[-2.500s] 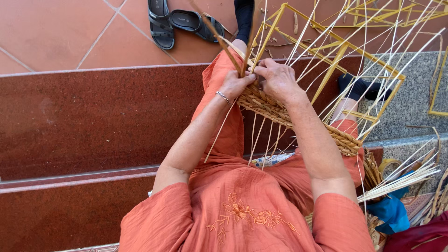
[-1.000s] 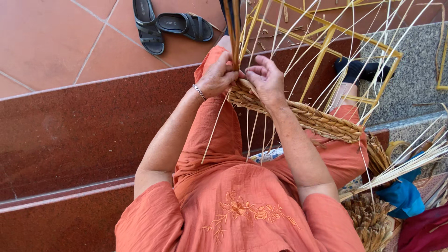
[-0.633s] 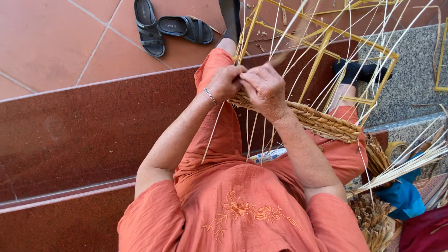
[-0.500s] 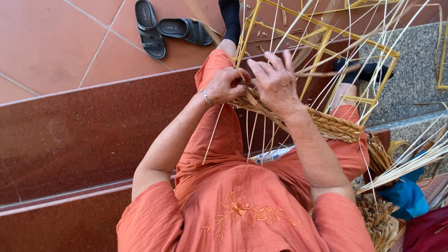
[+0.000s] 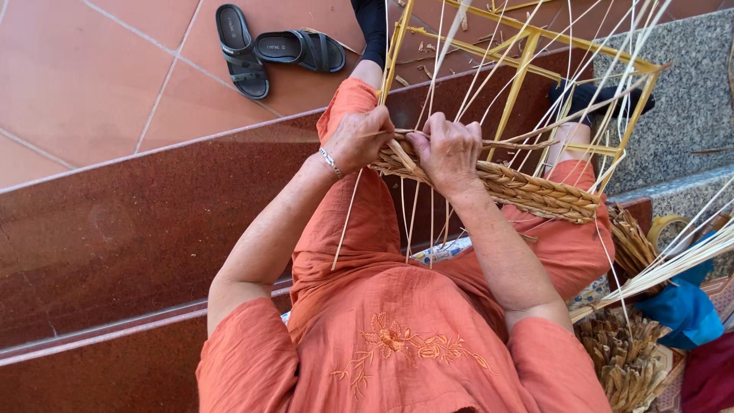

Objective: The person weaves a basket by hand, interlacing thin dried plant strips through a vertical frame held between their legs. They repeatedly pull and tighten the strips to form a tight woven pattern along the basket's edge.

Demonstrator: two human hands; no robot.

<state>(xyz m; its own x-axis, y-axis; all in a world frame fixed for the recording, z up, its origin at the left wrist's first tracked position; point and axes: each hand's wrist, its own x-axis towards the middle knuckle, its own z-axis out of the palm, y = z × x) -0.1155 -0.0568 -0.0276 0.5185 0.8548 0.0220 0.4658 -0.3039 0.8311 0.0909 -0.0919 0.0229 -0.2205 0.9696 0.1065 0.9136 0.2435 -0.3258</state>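
Both hands close on the woven straw band (image 5: 527,191): the left hand (image 5: 358,139) pinches a straw strand at the band's end, and the right hand (image 5: 449,149), just beside it, clamps the braid. Beyond the grip rises the yellow frame (image 5: 527,69); farther off, black sandals (image 5: 267,50) lie on the tiled floor (image 5: 99,84).

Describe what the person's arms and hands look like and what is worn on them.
Both arms are bare from short orange sleeves of a crinkled fabric top down to the hands. The left hand has a thin silver bracelet at the wrist. The right hand wears nothing; no gloves, and no rings that I can make out.
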